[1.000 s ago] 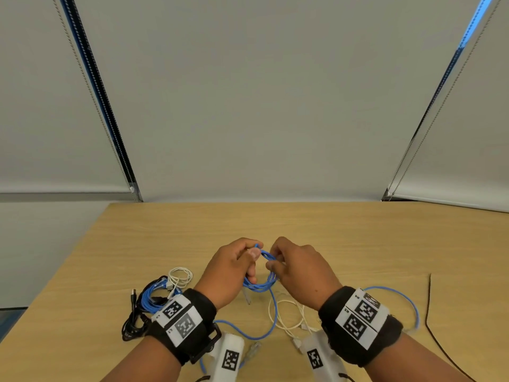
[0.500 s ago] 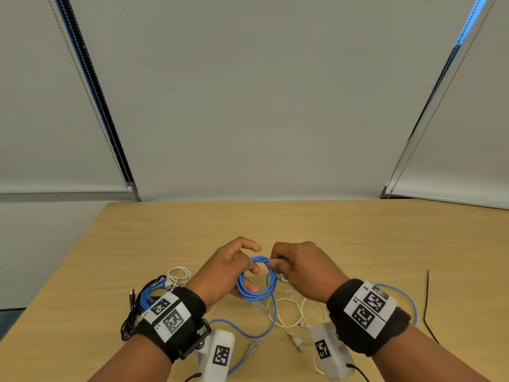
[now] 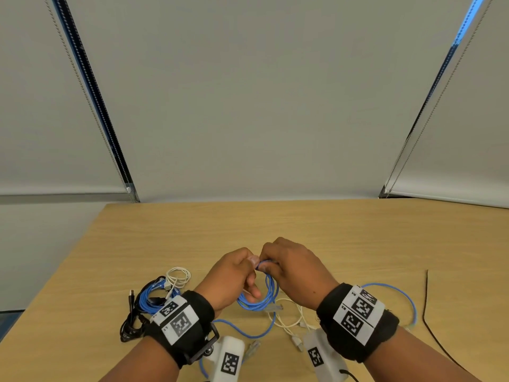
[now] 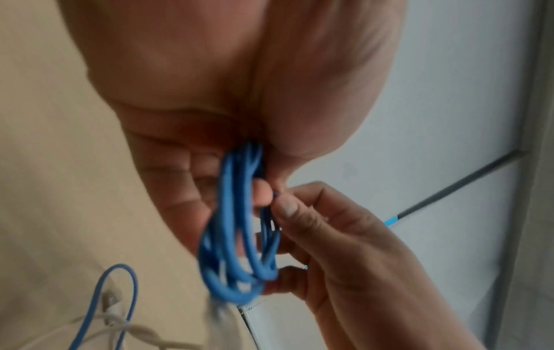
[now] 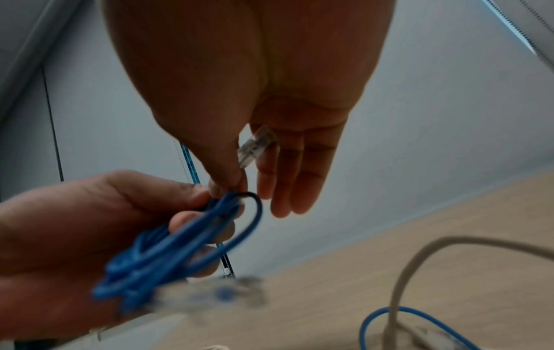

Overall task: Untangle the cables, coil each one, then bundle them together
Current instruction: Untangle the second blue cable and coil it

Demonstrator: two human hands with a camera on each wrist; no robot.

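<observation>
Above the table (image 3: 330,230), the left hand (image 3: 231,277) grips the blue coil (image 3: 261,296) steady while the right hand (image 3: 292,268) pinches its top strand, apparently tucking the end.

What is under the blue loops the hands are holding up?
Below the blue cable coil lies the wooden table, with a loose white cable and a trailing blue cable on it. The left hand and right hand cover the coil's top.
</observation>
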